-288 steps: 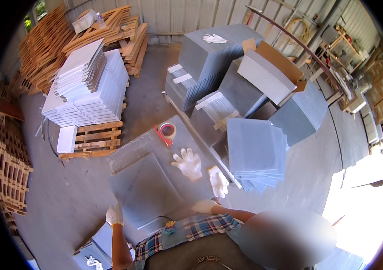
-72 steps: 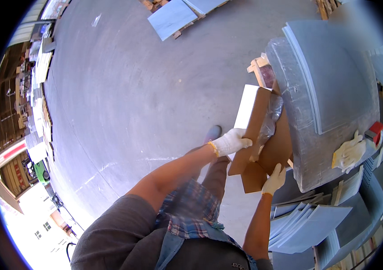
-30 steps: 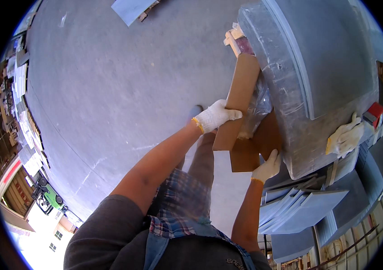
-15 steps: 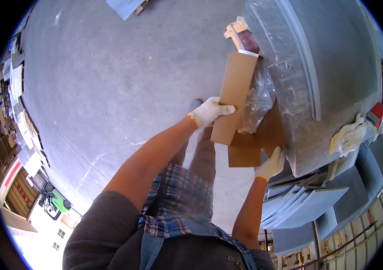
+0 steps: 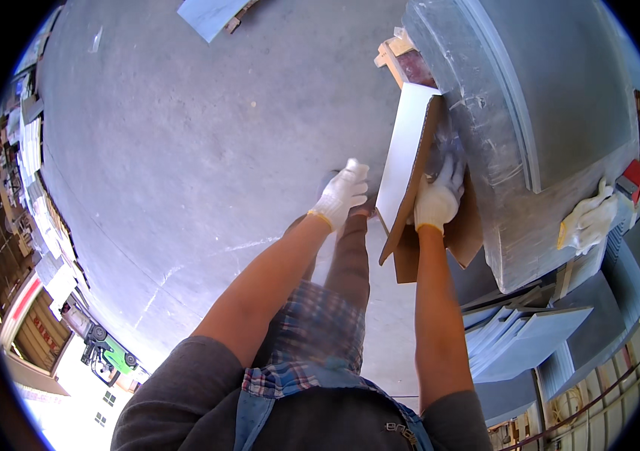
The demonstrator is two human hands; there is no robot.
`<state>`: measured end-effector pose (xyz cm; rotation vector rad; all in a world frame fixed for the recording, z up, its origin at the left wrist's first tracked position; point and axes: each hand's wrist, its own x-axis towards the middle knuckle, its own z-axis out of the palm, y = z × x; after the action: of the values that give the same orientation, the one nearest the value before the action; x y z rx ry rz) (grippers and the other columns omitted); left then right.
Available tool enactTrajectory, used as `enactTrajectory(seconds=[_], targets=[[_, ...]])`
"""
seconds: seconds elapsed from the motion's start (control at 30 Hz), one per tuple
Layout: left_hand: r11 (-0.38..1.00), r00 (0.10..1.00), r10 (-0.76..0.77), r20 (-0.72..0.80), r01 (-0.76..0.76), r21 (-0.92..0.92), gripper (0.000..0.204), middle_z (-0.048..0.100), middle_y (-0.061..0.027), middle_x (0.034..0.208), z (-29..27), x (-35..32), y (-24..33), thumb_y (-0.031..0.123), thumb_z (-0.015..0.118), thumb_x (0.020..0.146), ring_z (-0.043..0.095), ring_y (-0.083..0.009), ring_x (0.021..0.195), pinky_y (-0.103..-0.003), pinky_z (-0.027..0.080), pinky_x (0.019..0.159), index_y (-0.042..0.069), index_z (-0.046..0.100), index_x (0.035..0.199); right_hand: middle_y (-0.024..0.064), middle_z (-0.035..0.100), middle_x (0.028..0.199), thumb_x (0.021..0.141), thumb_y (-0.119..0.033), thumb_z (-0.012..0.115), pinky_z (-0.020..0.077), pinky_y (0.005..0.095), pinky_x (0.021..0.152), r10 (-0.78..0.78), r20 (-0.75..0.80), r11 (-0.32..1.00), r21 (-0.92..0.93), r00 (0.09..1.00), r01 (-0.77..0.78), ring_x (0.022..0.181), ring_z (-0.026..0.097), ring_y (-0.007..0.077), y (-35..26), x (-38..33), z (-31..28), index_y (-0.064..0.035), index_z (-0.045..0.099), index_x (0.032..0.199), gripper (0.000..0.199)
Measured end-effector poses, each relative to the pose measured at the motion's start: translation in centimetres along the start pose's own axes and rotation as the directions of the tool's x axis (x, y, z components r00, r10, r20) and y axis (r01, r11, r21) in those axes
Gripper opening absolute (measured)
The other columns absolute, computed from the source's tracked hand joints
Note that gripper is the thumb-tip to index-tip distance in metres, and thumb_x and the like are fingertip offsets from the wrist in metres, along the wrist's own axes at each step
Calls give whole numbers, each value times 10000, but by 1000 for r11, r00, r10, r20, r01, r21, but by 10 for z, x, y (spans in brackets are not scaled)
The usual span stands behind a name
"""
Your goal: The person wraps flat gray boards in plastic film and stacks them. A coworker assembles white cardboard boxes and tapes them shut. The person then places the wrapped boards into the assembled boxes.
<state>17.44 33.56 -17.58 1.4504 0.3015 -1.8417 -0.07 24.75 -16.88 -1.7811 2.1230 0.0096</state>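
Observation:
An open cardboard box [image 5: 401,161], white outside and brown inside, stands on end against a tall stack of grey panels wrapped in clear plastic [image 5: 553,113]. My right hand [image 5: 439,197], in a white glove, reaches into the box's open side with its fingers pointing up against the plastic; the box wall hides its grip. Just left of the box is my gloved left hand [image 5: 342,194], a small gap away from it and holding nothing.
Spare white gloves [image 5: 589,222] and a red tape dispenser [image 5: 633,177] lie on the wrapped stack. Loose grey panels [image 5: 530,338] are piled low at the right. A wooden pallet corner [image 5: 393,56] shows behind the box. Concrete floor [image 5: 185,165] spreads to the left.
My left hand has let go of the box's left wall and pulled slightly away. My right hand has moved up from the lower flap into the box. The box stands more upright.

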Motion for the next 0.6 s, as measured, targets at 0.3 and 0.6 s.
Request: enactTrajectory(seconds=[0.3, 0.6], targets=[[945, 991, -75, -115, 107, 309, 811, 443, -125, 1532, 35, 89, -30, 640, 412, 1011, 404, -219, 1408, -347, 333, 1135, 18, 376, 1531, 189, 617, 1329, 940, -279, 598, 490, 418, 981, 33, 97, 952, 299, 995, -61, 1145, 612, 389, 18, 21, 28, -132, 569, 1375, 461], [982, 990, -128, 56, 135, -131, 820, 456, -156, 1473, 42, 119, -41, 696, 435, 953, 400, -313, 1374, -410, 299, 1139, 82, 407, 1497, 240, 698, 1038, 968, -161, 570, 503, 384, 838, 36, 183, 836, 533, 982, -130, 898, 651, 365, -11, -8, 11, 12, 646, 1194, 294]])
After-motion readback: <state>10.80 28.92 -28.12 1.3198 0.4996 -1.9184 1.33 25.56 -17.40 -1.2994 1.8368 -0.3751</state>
